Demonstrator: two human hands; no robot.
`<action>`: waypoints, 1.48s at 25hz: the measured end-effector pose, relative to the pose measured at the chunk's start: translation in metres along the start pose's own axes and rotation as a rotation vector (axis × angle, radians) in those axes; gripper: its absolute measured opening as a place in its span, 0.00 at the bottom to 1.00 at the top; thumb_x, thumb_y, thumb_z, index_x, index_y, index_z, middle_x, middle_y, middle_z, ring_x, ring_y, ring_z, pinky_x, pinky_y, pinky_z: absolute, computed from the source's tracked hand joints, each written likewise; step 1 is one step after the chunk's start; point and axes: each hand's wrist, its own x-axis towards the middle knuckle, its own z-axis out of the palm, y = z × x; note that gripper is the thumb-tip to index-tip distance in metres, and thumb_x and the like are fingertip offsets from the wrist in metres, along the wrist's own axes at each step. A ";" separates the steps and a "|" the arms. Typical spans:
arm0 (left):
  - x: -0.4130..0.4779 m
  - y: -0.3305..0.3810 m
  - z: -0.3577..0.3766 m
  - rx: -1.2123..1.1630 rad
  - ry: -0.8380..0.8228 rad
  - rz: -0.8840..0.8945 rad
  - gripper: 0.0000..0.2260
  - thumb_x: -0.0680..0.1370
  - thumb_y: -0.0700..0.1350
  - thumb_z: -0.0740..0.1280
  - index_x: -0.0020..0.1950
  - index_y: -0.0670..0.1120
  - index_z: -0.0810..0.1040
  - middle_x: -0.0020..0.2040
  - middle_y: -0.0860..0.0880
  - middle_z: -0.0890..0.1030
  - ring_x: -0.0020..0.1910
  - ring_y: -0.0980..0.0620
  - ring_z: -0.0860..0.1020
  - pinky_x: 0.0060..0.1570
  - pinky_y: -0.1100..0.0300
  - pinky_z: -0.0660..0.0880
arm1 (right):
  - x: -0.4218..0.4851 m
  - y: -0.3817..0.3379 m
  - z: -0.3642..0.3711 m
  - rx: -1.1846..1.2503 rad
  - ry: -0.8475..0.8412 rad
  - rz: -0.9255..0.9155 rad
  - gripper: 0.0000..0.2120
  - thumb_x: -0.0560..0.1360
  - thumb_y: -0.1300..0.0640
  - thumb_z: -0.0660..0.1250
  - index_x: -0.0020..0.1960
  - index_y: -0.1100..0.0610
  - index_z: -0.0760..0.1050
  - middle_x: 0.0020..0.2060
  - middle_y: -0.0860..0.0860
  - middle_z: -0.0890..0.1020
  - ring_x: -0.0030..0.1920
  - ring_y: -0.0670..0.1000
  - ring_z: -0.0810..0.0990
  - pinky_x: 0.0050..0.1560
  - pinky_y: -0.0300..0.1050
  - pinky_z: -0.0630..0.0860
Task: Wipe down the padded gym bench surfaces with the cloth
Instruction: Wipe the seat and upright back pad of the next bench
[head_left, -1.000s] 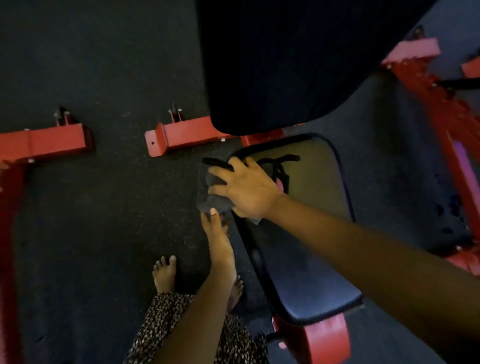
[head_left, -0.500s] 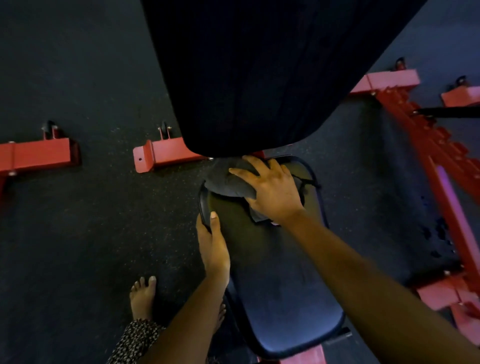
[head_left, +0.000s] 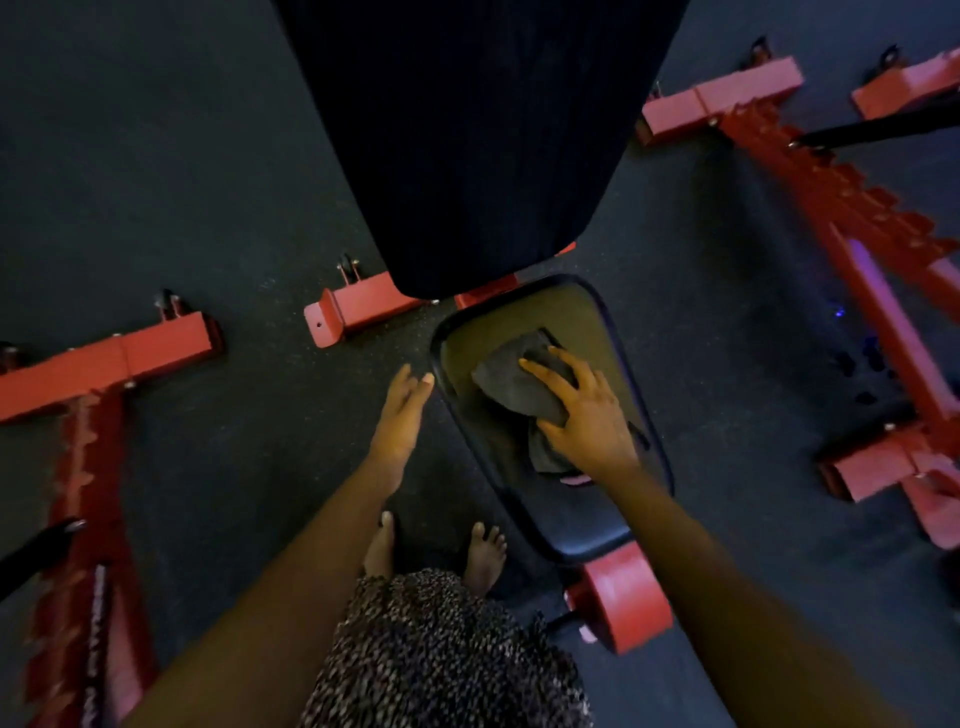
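A black padded seat pad (head_left: 582, 509) of the gym bench lies below me on a red frame. Above it rises the dark padded backrest (head_left: 478, 135). A dark grey cloth (head_left: 511, 384) lies bunched on the upper half of the seat. My right hand (head_left: 587, 415) lies on the cloth with fingers spread and presses it onto the pad. My left hand (head_left: 402, 410) hovers with straight fingers just left of the seat's upper left edge, holding nothing; whether the fingertips touch the edge I cannot tell.
Red steel frame feet (head_left: 358, 306) stick out on the dark rubber floor left of the bench. Another red frame (head_left: 104, 358) stands at the far left and a notched red rail (head_left: 852, 208) at the right. My bare feet (head_left: 483, 551) stand beside the seat.
My right hand has drawn the cloth from the seat's top edge down toward the middle of the pad. My left hand has let go of the seat's left edge and moved a little leftward.
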 end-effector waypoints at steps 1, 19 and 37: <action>-0.013 0.013 -0.015 0.026 0.006 0.066 0.25 0.79 0.55 0.58 0.75 0.54 0.56 0.74 0.51 0.61 0.72 0.50 0.62 0.71 0.52 0.58 | -0.012 -0.018 -0.001 0.093 0.031 0.066 0.30 0.68 0.55 0.67 0.70 0.46 0.66 0.67 0.60 0.68 0.60 0.65 0.71 0.57 0.61 0.73; 0.042 0.185 -0.008 -0.210 -0.128 1.104 0.26 0.69 0.68 0.59 0.65 0.63 0.59 0.63 0.67 0.67 0.63 0.71 0.67 0.65 0.69 0.64 | 0.124 -0.115 -0.020 0.342 1.063 -0.016 0.30 0.71 0.52 0.62 0.71 0.43 0.59 0.71 0.49 0.59 0.73 0.49 0.60 0.70 0.48 0.63; 0.046 0.180 -0.013 -0.081 0.045 1.439 0.29 0.77 0.58 0.58 0.75 0.57 0.49 0.76 0.57 0.54 0.74 0.58 0.55 0.74 0.50 0.54 | 0.134 -0.102 -0.025 0.464 1.233 -0.340 0.29 0.72 0.57 0.62 0.72 0.45 0.61 0.70 0.51 0.65 0.68 0.47 0.66 0.68 0.51 0.68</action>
